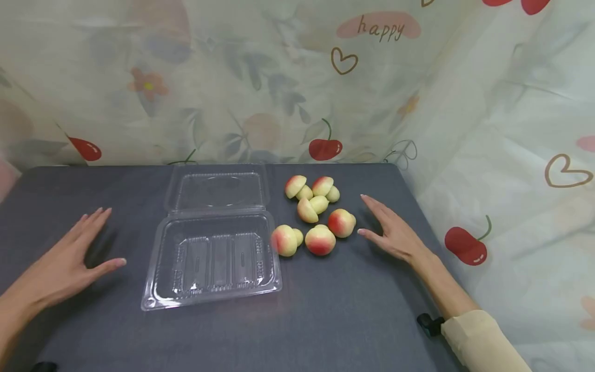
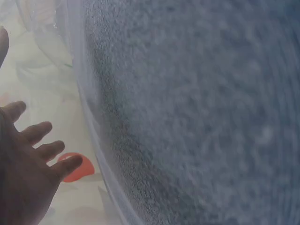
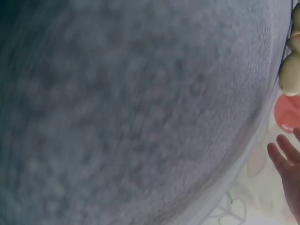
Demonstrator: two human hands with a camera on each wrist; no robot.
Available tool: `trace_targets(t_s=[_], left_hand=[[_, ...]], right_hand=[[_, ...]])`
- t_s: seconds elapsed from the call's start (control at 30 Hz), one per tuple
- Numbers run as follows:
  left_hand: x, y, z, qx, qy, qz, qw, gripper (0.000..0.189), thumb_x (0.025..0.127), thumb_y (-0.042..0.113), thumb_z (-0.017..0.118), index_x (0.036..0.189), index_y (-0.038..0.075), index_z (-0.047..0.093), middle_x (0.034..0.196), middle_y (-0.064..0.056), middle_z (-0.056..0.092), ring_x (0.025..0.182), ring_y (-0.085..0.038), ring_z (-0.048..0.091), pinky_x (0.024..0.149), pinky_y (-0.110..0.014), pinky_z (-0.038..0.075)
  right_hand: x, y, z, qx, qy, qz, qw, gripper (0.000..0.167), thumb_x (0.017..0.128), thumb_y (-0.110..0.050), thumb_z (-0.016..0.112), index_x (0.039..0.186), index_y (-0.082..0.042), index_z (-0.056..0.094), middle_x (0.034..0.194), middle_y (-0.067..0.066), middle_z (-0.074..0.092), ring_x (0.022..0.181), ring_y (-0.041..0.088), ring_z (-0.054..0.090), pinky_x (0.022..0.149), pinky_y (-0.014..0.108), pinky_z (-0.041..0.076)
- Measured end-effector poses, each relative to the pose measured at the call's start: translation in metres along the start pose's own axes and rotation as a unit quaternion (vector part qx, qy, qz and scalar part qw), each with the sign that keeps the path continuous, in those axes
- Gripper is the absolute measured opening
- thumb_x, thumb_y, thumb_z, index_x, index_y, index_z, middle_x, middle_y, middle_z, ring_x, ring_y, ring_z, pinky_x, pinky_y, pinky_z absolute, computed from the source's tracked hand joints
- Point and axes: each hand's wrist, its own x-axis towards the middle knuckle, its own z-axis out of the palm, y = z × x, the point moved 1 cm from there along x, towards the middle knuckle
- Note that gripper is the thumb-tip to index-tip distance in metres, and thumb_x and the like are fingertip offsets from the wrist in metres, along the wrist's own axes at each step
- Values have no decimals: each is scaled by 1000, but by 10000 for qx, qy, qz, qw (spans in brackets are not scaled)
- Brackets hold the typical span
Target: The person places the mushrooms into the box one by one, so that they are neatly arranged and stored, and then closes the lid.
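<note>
A clear plastic clamshell box lies on the dark grey table with its lid folded back behind it. Right of the box are several yellow mushroom-shaped pieces with a red blush, among them a front one, one beside the box rim and a back one. My left hand hovers left of the box, fingers straight and thumb spread, holding nothing. On the other side, my right hand is just right of the pieces, fingers extended and thumb apart, also holding nothing.
A pale curtain printed with cherries and hearts hangs behind the dark table and along its right side. A black strap device is on my right wrist, by a cream sleeve.
</note>
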Motion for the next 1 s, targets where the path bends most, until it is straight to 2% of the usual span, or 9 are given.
trace_targets(t_s=[0.2,0.37,0.63,0.7,0.77,0.8,0.87,0.93,1.0], left_hand=[[1,5,2,-279,-111,-4,9995,108,84,37,79,161,26,5,164,-20,10,147,-48,8,107,-75,10],[3,9,3,-329,-185,24,9993,109,83,37,80,161,27,6,162,-23,16,142,-54,20,105,-74,18],[11,18,0,-352,-335,-82,9988,117,74,39,88,161,28,11,154,-31,30,115,-64,46,84,-70,39],[12,20,2,-493,-352,-48,9982,117,72,38,89,161,29,13,154,-29,32,114,-63,49,97,-54,44],[14,23,3,-669,-353,46,9971,117,71,36,90,160,31,14,155,-26,33,116,-60,49,104,-26,41],[14,24,4,-766,-342,115,9964,117,71,35,91,160,32,15,155,-24,33,118,-58,50,102,-13,35],[15,26,7,-973,-342,271,9943,116,71,32,91,160,33,17,156,-20,35,128,-39,52,89,5,22],[17,29,10,-1165,-404,411,9915,114,71,31,91,159,34,18,156,-19,36,133,-17,49,90,6,23],[18,32,13,-1278,-483,490,9894,111,73,30,90,159,34,20,155,-17,37,133,-9,46,91,4,26]], right_hand=[[3,-5,2,162,14,-34,9999,83,93,-47,66,159,-31,20,160,1,31,144,30,32,113,57,26],[3,-7,5,340,45,-39,9994,82,92,-46,67,159,-32,22,155,6,40,129,29,49,105,55,38],[4,-13,9,711,-57,30,9974,79,92,-43,70,158,-29,28,150,11,45,113,25,59,88,47,52],[5,-15,10,760,-94,44,9971,79,92,-42,70,157,-28,29,151,10,44,113,24,60,88,46,53],[6,-16,11,822,-129,94,9965,79,92,-42,71,157,-28,29,151,9,44,112,24,60,89,45,53],[6,-17,11,868,-147,101,9961,79,92,-42,71,157,-27,29,151,10,44,112,24,60,89,45,53],[8,-18,12,963,-175,140,9951,79,91,-41,71,157,-27,29,151,10,44,111,24,60,88,44,53],[9,-18,13,1025,-196,188,9944,79,91,-39,72,157,-24,31,150,10,46,109,23,61,87,42,54],[10,-19,14,1089,-222,216,9936,79,91,-38,72,157,-21,32,149,10,47,107,22,62,85,41,54]])
